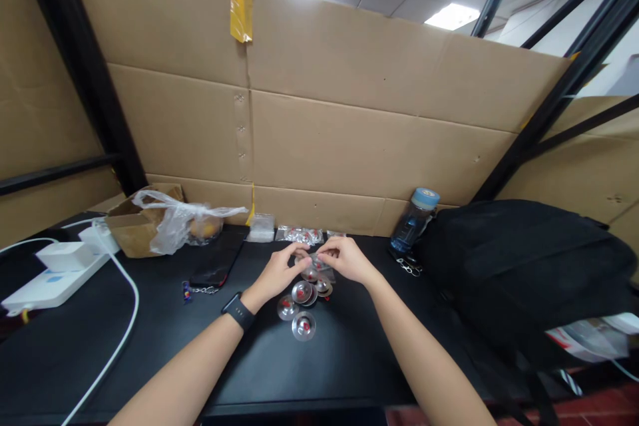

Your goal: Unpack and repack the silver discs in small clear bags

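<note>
My left hand (284,269), with a dark watch (238,311) on its wrist, has its thumb and fingers closed at a clear plastic piece (316,262). From the other side my right hand (348,259) pinches the same piece. Fingers partly cover it, so I cannot tell whether it is a disc, a small bag or both. Just below the hands, several clear round discs with red centres (302,292) lie in an overlapping pile. One such disc (304,326) rests nearest the table's front edge; another (287,307) is at its upper left.
Behind the hands lie a stack of clear bags (261,227) and filled packets (300,234). Left are a phone (219,258), an open carton (137,229) and a power strip (60,279). A blue-lidded bottle (413,221) and black backpack (519,273) stand right; cardboard (319,146) walls the back.
</note>
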{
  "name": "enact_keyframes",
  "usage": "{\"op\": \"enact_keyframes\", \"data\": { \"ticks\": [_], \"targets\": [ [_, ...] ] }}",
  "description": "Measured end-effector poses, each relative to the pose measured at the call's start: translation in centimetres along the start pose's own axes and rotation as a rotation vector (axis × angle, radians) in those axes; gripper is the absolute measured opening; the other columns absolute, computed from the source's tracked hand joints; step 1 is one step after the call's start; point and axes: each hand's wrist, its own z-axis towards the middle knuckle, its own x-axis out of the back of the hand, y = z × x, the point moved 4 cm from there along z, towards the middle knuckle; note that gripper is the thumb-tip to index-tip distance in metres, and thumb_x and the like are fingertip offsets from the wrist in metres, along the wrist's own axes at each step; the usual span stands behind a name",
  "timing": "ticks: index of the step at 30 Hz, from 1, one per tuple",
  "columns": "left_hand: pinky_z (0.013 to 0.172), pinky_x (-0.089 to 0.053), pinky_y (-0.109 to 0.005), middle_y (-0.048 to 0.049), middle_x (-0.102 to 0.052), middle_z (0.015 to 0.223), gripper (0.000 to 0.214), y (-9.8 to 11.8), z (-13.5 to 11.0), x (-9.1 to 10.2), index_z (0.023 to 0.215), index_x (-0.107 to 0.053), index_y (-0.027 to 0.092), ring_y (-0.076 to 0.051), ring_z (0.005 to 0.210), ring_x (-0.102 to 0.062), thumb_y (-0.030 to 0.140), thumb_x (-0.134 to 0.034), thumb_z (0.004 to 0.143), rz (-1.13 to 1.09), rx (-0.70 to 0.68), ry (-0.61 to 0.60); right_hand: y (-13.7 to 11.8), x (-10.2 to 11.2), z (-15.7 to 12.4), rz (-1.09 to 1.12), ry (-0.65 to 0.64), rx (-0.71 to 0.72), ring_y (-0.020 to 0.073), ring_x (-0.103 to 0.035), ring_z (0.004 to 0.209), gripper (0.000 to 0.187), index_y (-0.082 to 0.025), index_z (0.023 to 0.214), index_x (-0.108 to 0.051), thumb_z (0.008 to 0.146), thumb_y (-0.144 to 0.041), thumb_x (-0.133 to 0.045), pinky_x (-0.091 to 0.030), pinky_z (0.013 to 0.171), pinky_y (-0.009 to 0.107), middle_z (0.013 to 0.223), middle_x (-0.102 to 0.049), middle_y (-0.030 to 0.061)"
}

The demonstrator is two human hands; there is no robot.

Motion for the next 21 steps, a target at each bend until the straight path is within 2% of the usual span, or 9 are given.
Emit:
{"op": "enact_keyframes", "data": {
  "ticks": [3,7,11,15,17,21],
  "targets": [
    [0.088,-0.053,-0.031,-0.0032,-0.076,0.102,0.032,0.2,-0.3,-0.3,0.114,-0.070,0.025,-0.020,0.096,-0.070,0.043,-0.066,0.089,0.050,-0.008,-0.057,-0.1,-0.5,-0.2,0.063,0.003,-0.040,0.0152,-0.064,0.064,0.013,-0.020,0.089,-0.079,0.083,-0.029,-0.071,-0.048,0.061,0.025,0.074,-0.073,0.0029],
    [0.087,-0.052,-0.030,-0.0045,-0.077,0.101,0.025,0.2,-0.2,0.0,0.100,-0.078,0.024,-0.020,0.095,-0.069,0.041,-0.061,0.092,0.086,-0.044,-0.019,0.0,-0.3,-0.4,0.125,0.088,-0.056,0.0163,-0.067,0.066,0.013,-0.018,0.088,-0.078,0.083,-0.028,-0.072,-0.050,0.062,0.025,0.075,-0.075,0.0035],
    [0.089,-0.052,-0.031,-0.0055,-0.077,0.099,0.027,0.5,0.0,0.3,0.097,-0.080,0.023,-0.020,0.096,-0.069,0.040,-0.059,0.095,0.040,-0.062,0.045,-0.7,0.0,-0.8,0.073,0.116,0.018,0.0167,-0.070,0.069,0.010,-0.021,0.090,-0.078,0.085,-0.026,-0.071,-0.051,0.065,0.025,0.080,-0.077,0.0032],
    [0.089,-0.053,-0.033,-0.0063,-0.077,0.099,0.026,0.9,-0.1,0.4,0.099,-0.080,0.023,-0.021,0.097,-0.069,0.039,-0.061,0.094,-0.049,-0.070,0.107,-1.6,0.5,-1.3,0.022,0.233,0.062,0.0178,-0.072,0.072,0.009,-0.023,0.091,-0.078,0.087,-0.027,-0.070,-0.050,0.065,0.025,0.082,-0.078,0.0023],
    [0.089,-0.053,-0.033,-0.0062,-0.077,0.099,0.024,1.3,-0.2,0.5,0.099,-0.080,0.023,-0.021,0.097,-0.068,0.038,-0.062,0.094,-0.079,-0.072,0.127,-2.3,0.5,-1.5,-0.004,0.229,0.100,0.0177,-0.072,0.073,0.009,-0.024,0.090,-0.078,0.089,-0.027,-0.069,-0.050,0.066,0.025,0.084,-0.079,0.0017],
    [0.092,-0.053,-0.034,-0.0066,-0.077,0.102,0.025,1.7,-0.3,0.5,0.102,-0.080,0.023,-0.022,0.099,-0.068,0.038,-0.062,0.094,-0.122,-0.063,0.150,-3.4,0.3,-2.1,-0.069,0.268,0.199,0.0188,-0.074,0.082,0.010,-0.025,0.091,-0.078,0.091,-0.026,-0.068,-0.051,0.079,0.028,0.091,-0.080,0.0017]
  ]
}}
